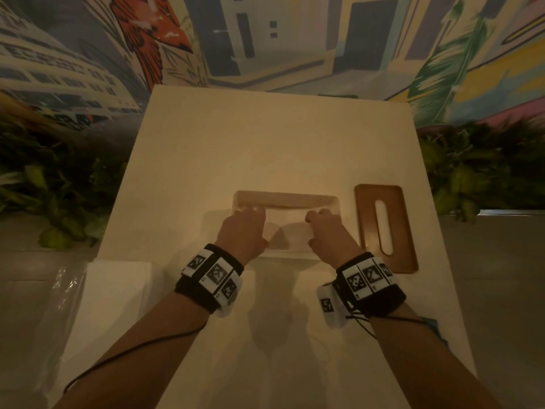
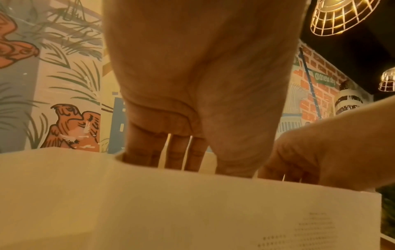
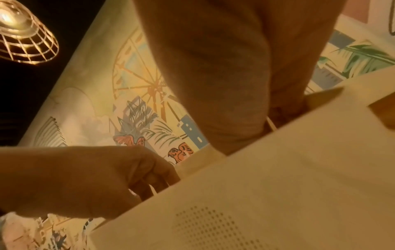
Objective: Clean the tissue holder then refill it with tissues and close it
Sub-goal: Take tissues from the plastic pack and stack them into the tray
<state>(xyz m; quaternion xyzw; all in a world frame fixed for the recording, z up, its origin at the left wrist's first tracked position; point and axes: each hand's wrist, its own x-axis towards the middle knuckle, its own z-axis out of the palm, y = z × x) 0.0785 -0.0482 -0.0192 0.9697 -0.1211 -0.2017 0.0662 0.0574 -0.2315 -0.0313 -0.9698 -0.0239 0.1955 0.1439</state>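
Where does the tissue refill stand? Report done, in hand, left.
Done: the wooden lid is off, lying right of the holder. In hand: left hand and right hand reach into the open holder, apparently seating tissues. Left: finish seating, put the lid on.

A white rectangular desk (image 1: 265,137) carries everything. Near its middle sits an open, pale rectangular tissue holder (image 1: 287,199). At 3 o'clock from the holder, a brown wooden lid with a long oval slot (image 1: 395,219) lies flat on the desk, just beside it. At 8 o'clock, by the near left edge, lies a white rectangular pack (image 1: 118,284).
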